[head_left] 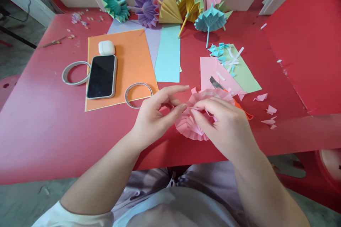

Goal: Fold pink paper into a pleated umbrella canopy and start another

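Right of the phone (101,77), your right hand (227,122) pinches the pink pleated paper (189,129); whether your left hand (156,113) grips it is unclear. Uneven pulling could tear its folds.

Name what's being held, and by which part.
Pink pleated paper: the right hand pinches a fold near its middle. Whether the left hand grips it can't be told.

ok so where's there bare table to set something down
Mainly the front left of the red table, between the orange sheet and near edge, left of the left hand. A narrow bare strip separates the light-blue sheet from the pink sheet. Crowded: the back, with paper umbrellas, and around the pink pleated paper.
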{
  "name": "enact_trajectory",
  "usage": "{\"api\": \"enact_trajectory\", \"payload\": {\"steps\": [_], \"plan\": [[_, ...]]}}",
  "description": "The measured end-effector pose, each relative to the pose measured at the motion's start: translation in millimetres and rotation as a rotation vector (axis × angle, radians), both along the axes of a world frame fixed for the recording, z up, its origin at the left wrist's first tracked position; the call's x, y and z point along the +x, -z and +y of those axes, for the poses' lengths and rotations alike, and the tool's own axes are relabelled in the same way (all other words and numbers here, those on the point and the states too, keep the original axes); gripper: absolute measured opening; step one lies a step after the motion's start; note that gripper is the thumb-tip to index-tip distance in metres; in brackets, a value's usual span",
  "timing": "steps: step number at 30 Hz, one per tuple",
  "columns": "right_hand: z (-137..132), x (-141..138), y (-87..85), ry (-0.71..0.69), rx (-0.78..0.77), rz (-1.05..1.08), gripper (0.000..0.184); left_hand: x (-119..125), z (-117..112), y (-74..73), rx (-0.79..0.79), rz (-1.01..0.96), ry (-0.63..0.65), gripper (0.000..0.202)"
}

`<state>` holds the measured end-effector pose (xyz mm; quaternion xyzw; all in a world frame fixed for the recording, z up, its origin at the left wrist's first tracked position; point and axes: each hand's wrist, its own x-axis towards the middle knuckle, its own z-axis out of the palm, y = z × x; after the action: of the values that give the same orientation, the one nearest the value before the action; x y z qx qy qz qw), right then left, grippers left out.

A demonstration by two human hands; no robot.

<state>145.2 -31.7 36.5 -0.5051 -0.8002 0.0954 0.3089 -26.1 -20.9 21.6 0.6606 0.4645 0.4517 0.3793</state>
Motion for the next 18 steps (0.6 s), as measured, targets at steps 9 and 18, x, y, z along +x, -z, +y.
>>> {"api": "enact_trajectory", "payload": {"steps": [9,18], "plan": [[-0.1,-0.9,0.4,0.014,0.014,-0.019,0.010,-0.3,0.5,2.2,0.054,-0.001,0.036,0.039],[-0.8,-1.7,-1.1,0.026,0.039,-0.066,0.010,-2.3,1.9,7.6,0.110,0.006,0.116,0.044]]}}
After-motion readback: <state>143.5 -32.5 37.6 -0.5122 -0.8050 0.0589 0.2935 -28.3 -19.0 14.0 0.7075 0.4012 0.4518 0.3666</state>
